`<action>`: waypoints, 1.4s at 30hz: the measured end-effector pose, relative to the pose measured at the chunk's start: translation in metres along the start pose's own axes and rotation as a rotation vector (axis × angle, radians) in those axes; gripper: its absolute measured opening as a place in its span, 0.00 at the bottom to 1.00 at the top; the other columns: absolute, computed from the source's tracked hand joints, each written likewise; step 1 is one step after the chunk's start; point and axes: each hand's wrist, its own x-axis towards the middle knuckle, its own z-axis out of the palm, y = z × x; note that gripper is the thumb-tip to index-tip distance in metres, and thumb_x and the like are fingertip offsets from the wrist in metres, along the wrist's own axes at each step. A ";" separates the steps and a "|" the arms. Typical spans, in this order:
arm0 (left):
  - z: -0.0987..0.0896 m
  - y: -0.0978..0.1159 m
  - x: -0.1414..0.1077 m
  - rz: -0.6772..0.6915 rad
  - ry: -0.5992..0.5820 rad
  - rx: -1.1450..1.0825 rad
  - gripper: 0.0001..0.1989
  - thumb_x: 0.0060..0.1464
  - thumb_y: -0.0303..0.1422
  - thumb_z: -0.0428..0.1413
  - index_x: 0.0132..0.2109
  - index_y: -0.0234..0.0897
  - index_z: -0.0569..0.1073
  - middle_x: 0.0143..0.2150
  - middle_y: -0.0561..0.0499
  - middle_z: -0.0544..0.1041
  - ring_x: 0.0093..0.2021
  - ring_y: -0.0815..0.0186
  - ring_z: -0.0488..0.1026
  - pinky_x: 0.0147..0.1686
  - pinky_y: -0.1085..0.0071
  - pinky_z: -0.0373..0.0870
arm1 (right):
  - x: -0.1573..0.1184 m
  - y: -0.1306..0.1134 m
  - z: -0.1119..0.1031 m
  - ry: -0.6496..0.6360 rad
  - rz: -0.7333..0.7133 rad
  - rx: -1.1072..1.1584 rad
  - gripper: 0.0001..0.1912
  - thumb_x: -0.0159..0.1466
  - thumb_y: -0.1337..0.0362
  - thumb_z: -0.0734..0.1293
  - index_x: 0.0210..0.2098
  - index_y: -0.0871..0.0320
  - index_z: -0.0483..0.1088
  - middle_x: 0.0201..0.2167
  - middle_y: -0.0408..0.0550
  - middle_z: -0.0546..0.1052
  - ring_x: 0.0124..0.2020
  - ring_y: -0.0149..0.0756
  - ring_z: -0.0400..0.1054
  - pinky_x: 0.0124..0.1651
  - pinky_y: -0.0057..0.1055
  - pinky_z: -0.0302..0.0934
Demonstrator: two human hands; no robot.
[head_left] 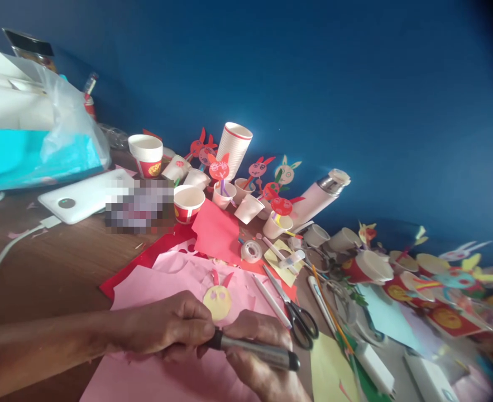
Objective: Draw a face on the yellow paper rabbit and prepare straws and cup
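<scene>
Right now, both hands are on the marker point(263, 353), a smooth grey tube with black ends. The left grip point(175, 326) pinches one black end with its fingertips. The right grip point(257, 373) is curled around the grey part, with fingers on both sides. The marker lies nearly flat across, low over the pink paper point(141, 287), which has wavy, cut edges. Just past the fingers is the bunny face point(217, 302), a round, flat, pale yellow bit of paper with two thin red ears. It lies on the pink paper too. To the right are a slim white pen point(271, 301) and the scissors point(300, 322), with shiny, pointy blades and round black loops. A yellow sheet point(332, 365) is near the loops. Farther back are bright red paper point(216, 230) and the tape point(252, 251), a fat little ring. Behind that, small white cups point(249, 209) stand or tip over, and some hold paper bunnies point(219, 169) with pointy ears. A tall stack point(234, 146) of ridged cups leans by them, and a shiny-topped flask point(319, 196) tilts near the blue wall point(334, 84). On the left, a smooth white phone point(82, 196) with a cord and a crinkly, see-through bag point(62, 137) sit on the brown wood bench point(62, 268).
</scene>
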 end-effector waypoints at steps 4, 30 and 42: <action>0.005 0.001 0.002 0.008 -0.021 -0.069 0.27 0.50 0.58 0.56 0.27 0.36 0.70 0.14 0.58 0.60 0.10 0.74 0.49 0.08 0.75 0.42 | 0.006 -0.008 0.003 0.168 -0.278 -0.184 0.08 0.65 0.54 0.69 0.39 0.50 0.76 0.27 0.42 0.79 0.26 0.31 0.74 0.31 0.22 0.68; 0.019 -0.016 -0.014 0.385 0.320 1.237 0.05 0.57 0.33 0.59 0.40 0.39 0.71 0.40 0.48 0.77 0.40 0.59 0.73 0.41 0.67 0.67 | 0.001 0.031 -0.020 0.368 0.017 0.486 0.15 0.63 0.53 0.72 0.46 0.50 0.70 0.35 0.43 0.77 0.34 0.33 0.72 0.37 0.30 0.65; 0.010 -0.039 -0.004 0.549 0.460 1.348 0.14 0.64 0.40 0.54 0.52 0.41 0.73 0.49 0.46 0.79 0.49 0.59 0.74 0.55 0.66 0.65 | 0.007 0.012 0.027 0.650 0.274 0.045 0.12 0.64 0.52 0.68 0.35 0.54 0.66 0.29 0.46 0.80 0.30 0.38 0.76 0.34 0.31 0.69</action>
